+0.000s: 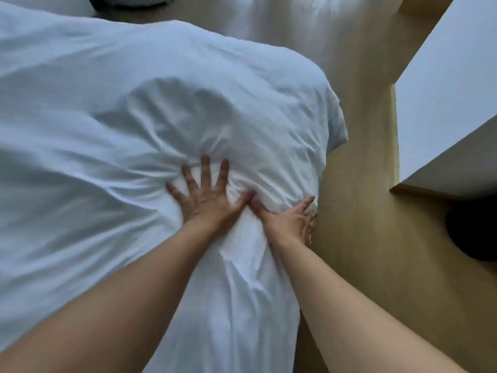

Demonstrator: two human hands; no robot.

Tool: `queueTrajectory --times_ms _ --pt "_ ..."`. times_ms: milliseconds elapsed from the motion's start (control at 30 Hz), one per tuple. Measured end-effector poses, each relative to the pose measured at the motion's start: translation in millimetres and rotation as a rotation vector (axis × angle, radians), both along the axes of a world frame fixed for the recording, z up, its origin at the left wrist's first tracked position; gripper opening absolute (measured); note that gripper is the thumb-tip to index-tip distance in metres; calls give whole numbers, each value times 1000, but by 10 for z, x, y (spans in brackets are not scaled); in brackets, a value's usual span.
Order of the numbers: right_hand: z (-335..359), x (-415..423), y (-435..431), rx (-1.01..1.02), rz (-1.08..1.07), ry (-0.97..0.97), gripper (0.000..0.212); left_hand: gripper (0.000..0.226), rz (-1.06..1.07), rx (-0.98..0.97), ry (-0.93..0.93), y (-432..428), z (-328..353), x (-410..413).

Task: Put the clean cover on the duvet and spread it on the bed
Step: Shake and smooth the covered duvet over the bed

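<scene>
A white duvet in its cover lies bunched over the bed and fills the left and middle of the head view. One corner hangs over the bed's right side toward the floor. My left hand presses flat on the cloth with fingers spread wide. Beside it, my right hand lies with straight fingers against the edge of the cover near the bed's side, thumb touching the left thumb. Wrinkles fan out from under both palms. The mattress beneath is hidden.
A wooden floor runs along the right of the bed. A white cabinet or wall block stands at the right. A dark round object sits on the floor below it. Something dark lies at the top edge.
</scene>
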State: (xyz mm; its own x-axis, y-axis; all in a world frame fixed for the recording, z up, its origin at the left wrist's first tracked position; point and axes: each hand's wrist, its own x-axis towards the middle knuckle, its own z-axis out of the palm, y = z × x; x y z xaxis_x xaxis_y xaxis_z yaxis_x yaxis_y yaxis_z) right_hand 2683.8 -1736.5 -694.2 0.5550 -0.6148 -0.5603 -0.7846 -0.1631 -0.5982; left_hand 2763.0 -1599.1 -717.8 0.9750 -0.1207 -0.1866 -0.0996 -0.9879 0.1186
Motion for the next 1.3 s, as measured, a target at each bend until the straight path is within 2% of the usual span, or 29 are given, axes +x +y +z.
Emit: queueTrajectory --times_ms 167,333,467,533,600,733,800,867,967,1100,1300 --pt "-17 1138 -847 92 112 -10 151 107 175 28 117 -731 3 932" --pt "-6 2333 -1497 127 144 -7 161 98 230 38 61 -1260 -38 1836" --pt "-1 3260 -1944 162 149 32 170 102 333 44 51 -1768 -29 2643" --pt "-47 3571 -2131 108 163 65 170 107 398 39 44 -1991 -40 3010" --pt "-65 3883 -2283 16 272 106 170 110 442 53 47 -2101 -33 3271" --pt "-48 4616 -2459 -212 664 162 161 108 501 84 46 -2046 23 3599" --pt "-2 4984 -2382 -304 868 169 153 109 571 117 13 -1794 97 3797" --pt "40 5339 -2161 -364 1046 87 144 118 713 147 1 -1436 197 4034" --pt "45 5817 -1592 -354 1271 42 139 135 932 142 -3 -1024 252 4379" --pt "-99 6364 -754 -342 1452 -80 140 135 1150 119 -31 -660 146 4865" --pt "-204 7152 339 -349 1546 -207 148 121 1370 74 -31 194 30 5475"
